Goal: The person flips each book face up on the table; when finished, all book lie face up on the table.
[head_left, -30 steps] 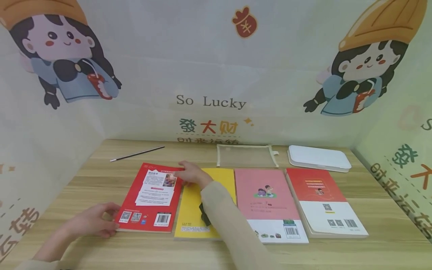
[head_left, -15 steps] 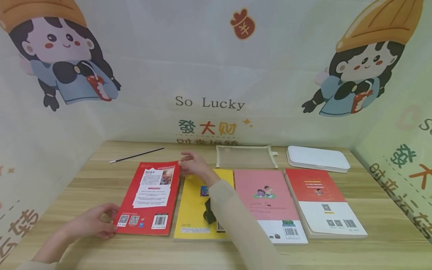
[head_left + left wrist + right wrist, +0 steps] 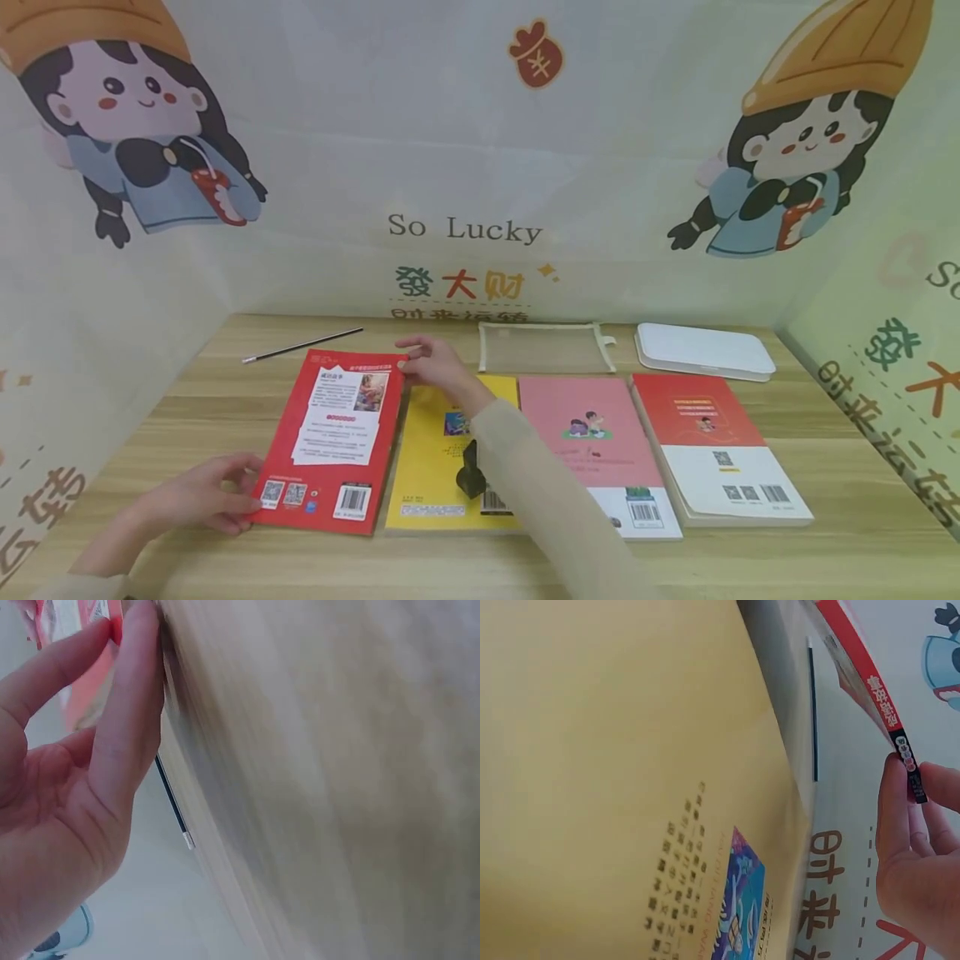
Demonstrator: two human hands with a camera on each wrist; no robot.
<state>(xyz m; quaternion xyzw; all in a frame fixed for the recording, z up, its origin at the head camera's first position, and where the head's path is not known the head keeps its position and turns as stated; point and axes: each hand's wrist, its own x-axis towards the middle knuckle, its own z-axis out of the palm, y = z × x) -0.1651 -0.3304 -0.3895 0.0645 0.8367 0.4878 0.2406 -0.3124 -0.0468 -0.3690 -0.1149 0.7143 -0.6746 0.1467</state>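
Observation:
A red book [image 3: 348, 442] with a white text panel and a barcode is raised off the table, its far end higher in the head view. My right hand [image 3: 438, 371] pinches its far right corner between thumb and fingers. The spine [image 3: 885, 712] shows in the right wrist view, the thumb on one side of it and fingers on the other. My left hand [image 3: 206, 496] holds the near left corner; its fingertips meet the red edge in the left wrist view. Beneath my right forearm lies a yellow book [image 3: 427, 475], partly hidden by the sleeve and a black strap piece.
A pink book [image 3: 585, 408] and a red and white book [image 3: 742, 467] lie to the right in the same row. Behind them are a mesh zip pouch [image 3: 547, 350] and a white case [image 3: 705, 348]. A black pencil [image 3: 303, 345] lies at the back left, before a printed cloth wall.
The red book has come up off the table, its near edge shifting toward me. My right fingers have moved from over its cover to a pinch at the far corner.

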